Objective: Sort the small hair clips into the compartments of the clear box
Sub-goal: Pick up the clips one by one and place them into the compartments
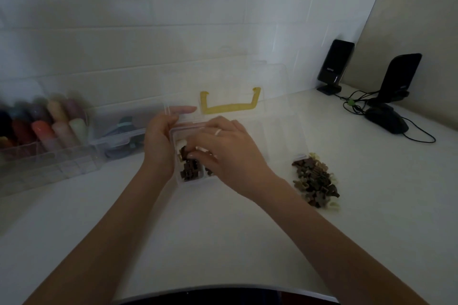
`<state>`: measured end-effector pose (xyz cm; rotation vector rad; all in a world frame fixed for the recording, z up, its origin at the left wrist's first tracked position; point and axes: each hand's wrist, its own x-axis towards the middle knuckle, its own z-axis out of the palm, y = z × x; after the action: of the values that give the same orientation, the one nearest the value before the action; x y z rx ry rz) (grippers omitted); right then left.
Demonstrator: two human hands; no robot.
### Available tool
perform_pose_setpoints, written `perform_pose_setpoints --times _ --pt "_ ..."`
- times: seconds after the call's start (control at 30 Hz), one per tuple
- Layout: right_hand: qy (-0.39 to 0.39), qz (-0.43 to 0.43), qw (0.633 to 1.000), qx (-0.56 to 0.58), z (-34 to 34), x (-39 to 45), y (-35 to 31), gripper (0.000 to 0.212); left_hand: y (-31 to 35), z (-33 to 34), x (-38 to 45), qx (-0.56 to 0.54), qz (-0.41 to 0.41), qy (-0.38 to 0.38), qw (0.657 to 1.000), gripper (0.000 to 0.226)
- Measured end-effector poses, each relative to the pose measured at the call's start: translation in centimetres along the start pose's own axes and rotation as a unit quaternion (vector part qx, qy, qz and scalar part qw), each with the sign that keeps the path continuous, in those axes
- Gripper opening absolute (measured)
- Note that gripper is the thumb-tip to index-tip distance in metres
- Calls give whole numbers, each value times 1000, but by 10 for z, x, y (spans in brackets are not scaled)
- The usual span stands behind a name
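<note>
Reaching into the clear box [190, 182] from the right, the right hand [223, 148] curls its fingertips [195, 155] down over the near-left compartment, right at the brown clips [189, 169] heaped there. Whether a clip is pinched between those fingers cannot be told; the fingers are bent close together and hide what lies under them. A pale ring [217, 132] sits on one finger.

The left hand [161, 136] rests against the box's left wall, thumb side toward the compartment, one finger stretched out flat toward the far right along the hinge edge. It seems to brace the box rather than grasp it; its grip is loose and half open.

The box stands in the middle of the white table [223, 242], its lid [247, 77] tipped up and leaning back toward the wall, a yellow handle [229, 108] showing on it. A few pale clips lie just beyond the brown ones in the same corner of the box.

To the right, well apart from both hands, a loose pile [316, 179] of brown, olive and pale clips lies on the table.

Far left stands another clear case [49, 163] holding coloured rolls [47, 121]. Far right are two dark speakers [335, 64] and a mouse [386, 120] with its cable.
</note>
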<state>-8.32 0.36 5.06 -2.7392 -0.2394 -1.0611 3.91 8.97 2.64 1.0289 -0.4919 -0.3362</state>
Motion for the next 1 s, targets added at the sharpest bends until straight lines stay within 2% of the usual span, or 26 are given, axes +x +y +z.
perform_pose_setpoints --times 0.1,0.23,0.4,0.5,0.57,0.7,0.83,1.0 --pt "23 73 996 43 -25 -23 13 9 -2 -3 2 6 -4 10 1000 34" --pt "59 156 986 -28 -60 -62 36 4 -5 -8 6 10 -12 14 1000 33" --pt "-22 229 968 -99 -90 -110 45 11 -7 -13 7 10 -5 19 1000 30" --pt "-110 250 952 -135 -93 -128 42 27 -5 -14 6 9 3 17 1000 28" --pt "-139 254 945 -156 -88 -137 41 34 -5 -16 6 9 9 14 1000 28" --pt "-111 273 940 -173 -76 -149 37 43 -2 -15 1 4 3 19 1000 29" --pt "-69 270 951 -137 -73 -146 36 30 1 -12 0 -18 -22 8 1000 26" --pt "40 256 965 -47 -66 -114 20 23 -2 -16 5 -10 -29 9 999 32"
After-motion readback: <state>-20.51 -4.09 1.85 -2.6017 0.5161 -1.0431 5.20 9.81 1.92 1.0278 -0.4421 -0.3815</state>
